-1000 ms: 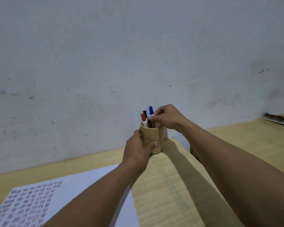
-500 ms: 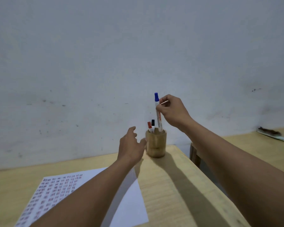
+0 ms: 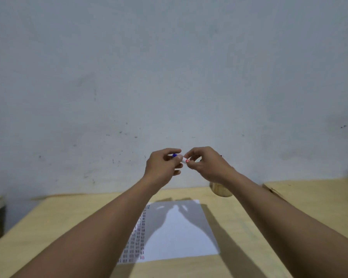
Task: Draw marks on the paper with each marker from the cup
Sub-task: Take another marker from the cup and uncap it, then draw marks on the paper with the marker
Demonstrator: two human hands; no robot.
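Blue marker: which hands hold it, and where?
Both: the left hand pinches the blue marker at its blue cap end, the right hand grips its white barrel.

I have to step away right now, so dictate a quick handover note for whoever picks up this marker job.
Left hand: fingers closed on the blue cap end of the blue marker.
Right hand: holding the marker's white barrel; both hands are raised above the paper.
Wooden cup: at the table's far edge, mostly hidden behind the right wrist; its contents cannot be seen.
Done: rows of marks fill the paper's left part.
Left: uncap, draw blue marks, then probably recap and return it to the cup.
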